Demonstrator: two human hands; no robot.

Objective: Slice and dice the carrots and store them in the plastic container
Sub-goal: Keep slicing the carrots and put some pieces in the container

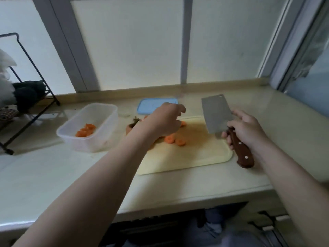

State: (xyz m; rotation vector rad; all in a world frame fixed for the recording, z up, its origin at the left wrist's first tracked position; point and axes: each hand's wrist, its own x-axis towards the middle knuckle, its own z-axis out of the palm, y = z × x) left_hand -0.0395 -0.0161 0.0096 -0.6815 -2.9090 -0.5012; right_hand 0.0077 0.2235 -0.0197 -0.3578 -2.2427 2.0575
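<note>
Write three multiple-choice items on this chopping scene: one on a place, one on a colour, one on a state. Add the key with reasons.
1. Where does the plastic container stand?
A. Left of the cutting board
B. On the board
C. Behind the lid

2. What colour is the lid?
A. Red
B. Blue
C. Black

3. What is the right hand doing?
A. Resting empty
B. Holding the lid
C. Gripping the cleaver

Key: 1 A, it sits on the counter left of the board. 2 B, the lid lies flat and light blue. 3 C, the fingers wrap the wooden handle.
</note>
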